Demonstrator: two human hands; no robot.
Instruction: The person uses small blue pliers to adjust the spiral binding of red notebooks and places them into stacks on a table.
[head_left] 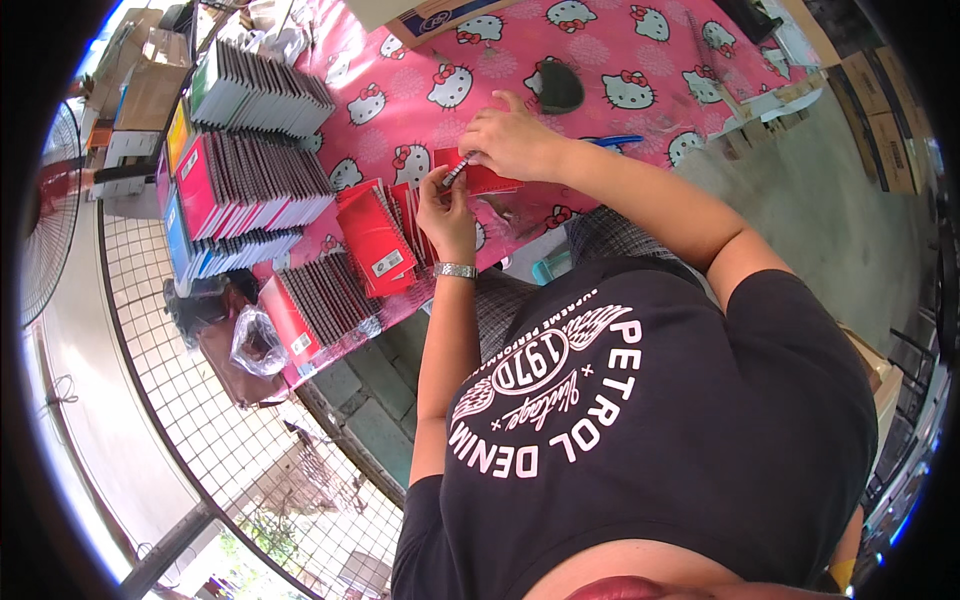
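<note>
A red spiral notebook (495, 183) lies on the pink patterned tablecloth before me, its wire coil (455, 172) angled between my hands. My left hand (445, 218) pinches the lower end of that coil between thumb and fingers. Bent over the upper end, my right hand (515, 143) presses thumb and fingertips to the coil, with one finger raised. Part of the notebook is covered by the hands. Just left of my left hand, several loose red notebooks (372, 238) lie overlapped at the table's near edge.
Tall stacks of spiral notebooks, green (262, 90), pink-red (255, 180) and blue (235, 250), fill the table's left side. A red row (315, 305) stands nearer. Beyond my right hand are a dark oval object (560, 88) and a blue-handled tool (612, 141). A fan (52, 210) stands far left.
</note>
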